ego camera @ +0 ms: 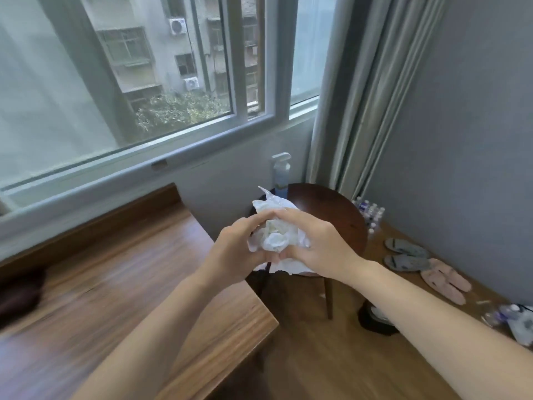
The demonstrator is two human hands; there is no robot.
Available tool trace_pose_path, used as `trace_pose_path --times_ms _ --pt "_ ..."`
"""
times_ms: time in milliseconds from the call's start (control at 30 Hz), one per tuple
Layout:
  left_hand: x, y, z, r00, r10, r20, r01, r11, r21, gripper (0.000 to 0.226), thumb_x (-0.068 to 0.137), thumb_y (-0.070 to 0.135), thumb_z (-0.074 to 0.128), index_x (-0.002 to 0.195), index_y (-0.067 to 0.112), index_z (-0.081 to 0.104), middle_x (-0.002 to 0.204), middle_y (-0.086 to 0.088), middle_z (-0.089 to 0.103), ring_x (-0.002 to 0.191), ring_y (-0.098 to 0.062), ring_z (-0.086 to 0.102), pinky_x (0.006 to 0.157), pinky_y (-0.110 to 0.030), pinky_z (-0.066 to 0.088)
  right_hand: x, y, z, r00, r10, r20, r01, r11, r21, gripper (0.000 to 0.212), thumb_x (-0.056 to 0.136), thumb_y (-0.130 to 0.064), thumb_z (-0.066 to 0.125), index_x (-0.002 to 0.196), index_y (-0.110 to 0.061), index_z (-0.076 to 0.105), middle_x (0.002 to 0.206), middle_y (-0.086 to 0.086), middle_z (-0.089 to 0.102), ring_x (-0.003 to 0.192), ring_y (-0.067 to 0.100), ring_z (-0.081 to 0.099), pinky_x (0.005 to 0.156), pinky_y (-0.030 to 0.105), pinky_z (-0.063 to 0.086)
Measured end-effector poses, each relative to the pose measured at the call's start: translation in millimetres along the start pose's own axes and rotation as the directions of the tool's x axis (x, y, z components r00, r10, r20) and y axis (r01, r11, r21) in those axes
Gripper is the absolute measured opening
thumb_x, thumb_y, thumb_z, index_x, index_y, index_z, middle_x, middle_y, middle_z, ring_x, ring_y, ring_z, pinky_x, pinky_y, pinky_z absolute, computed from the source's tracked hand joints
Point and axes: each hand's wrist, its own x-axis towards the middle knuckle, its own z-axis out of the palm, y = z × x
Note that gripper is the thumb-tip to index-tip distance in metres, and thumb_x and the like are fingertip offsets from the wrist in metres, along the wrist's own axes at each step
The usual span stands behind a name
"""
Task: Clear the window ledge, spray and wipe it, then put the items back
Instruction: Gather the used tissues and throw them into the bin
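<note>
Wooden ledge blurred, both hands bunching wipe, perhaps tissue

Left hand and right hand both grip a crumpled white wipe, bunched between the fingertips. Beyond the fingers: spray bottle upright on round dark table. Left of the fingers: wooden ledge, blurred.

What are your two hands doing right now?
Left hand: holding the crumpled white tissue.
Right hand: holding the same tissue from the other side.
</note>
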Motion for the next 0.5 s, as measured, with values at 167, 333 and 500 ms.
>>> trace_pose_path --times_ms 167,333,500 --pt "59.1 41.2 92.2 0.996 0.054 0.065 -0.054 0.998 -0.012 0.076 0.076 0.021 0.091 0.142 0.033 0.054 0.122 0.016 0.066 0.106 -0.008 0.063 0.09 -0.011 0.047 -42.1 65.1 -85.2 0.99 0.143 -0.011 -0.144 0.989 -0.045 0.072 0.085 -0.018 0.086 0.149 -0.025 0.053 0.148 -0.016 0.055 0.141 -0.001 0.046 0.116 0.016 0.035" --pt "109.1 62.4 172.8 0.986 0.028 0.163 -0.021 0.999 -0.04 0.076 0.076 0.025 0.091 0.143 0.032 0.056 0.121 0.011 0.069 0.11 -0.011 0.064 0.094 -0.032 0.053 -78.6 118.9 -147.2 0.965 0.262 -0.034 -0.263 0.962 -0.071 0.074 0.086 -0.026 0.085 0.152 -0.027 0.051 0.153 -0.015 0.051 0.144 -0.003 0.04 0.116 0.01 0.029" --pt "151.6 66.8 230.7 0.961 0.048 0.271 -0.026 0.996 -0.085 0.079 0.079 0.027 0.088 0.137 0.06 0.046 0.117 0.016 0.066 0.111 -0.012 0.06 0.091 -0.027 0.05 -106.0 162.5 -183.9 0.92 0.372 -0.122 -0.381 0.922 -0.07 0.075 0.085 -0.024 0.085 0.152 -0.029 0.051 0.151 -0.022 0.046 0.136 -0.023 0.031 0.109 0.0 0.023"
